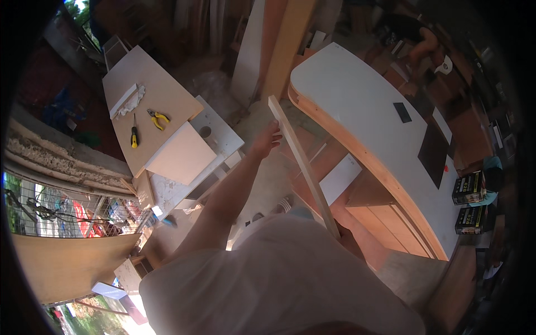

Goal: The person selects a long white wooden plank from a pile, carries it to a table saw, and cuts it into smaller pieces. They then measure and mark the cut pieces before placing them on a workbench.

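A long, narrow wooden strip (pixel 304 162) slants across the middle in front of my body. Its near end meets my right hand (pixel 350 242), whose fingers close around it and are partly hidden. Beside the strip's far part is my left hand (pixel 267 140), fingers apart and slightly bent. Whether its fingertips touch the wood I cannot tell. To the right stands a large counter with a curved wooden edge and a pale top (pixel 357 84).
On the left, a tan board (pixel 162 95) bears a screwdriver (pixel 134 134), yellow-handled pliers (pixel 158 118) and crumpled white material (pixel 132 103). A cup (pixel 205 132) stands beside it. Dark boxes (pixel 469 188) sit at the counter's right end. Another person (pixel 419 42) is at the far right.
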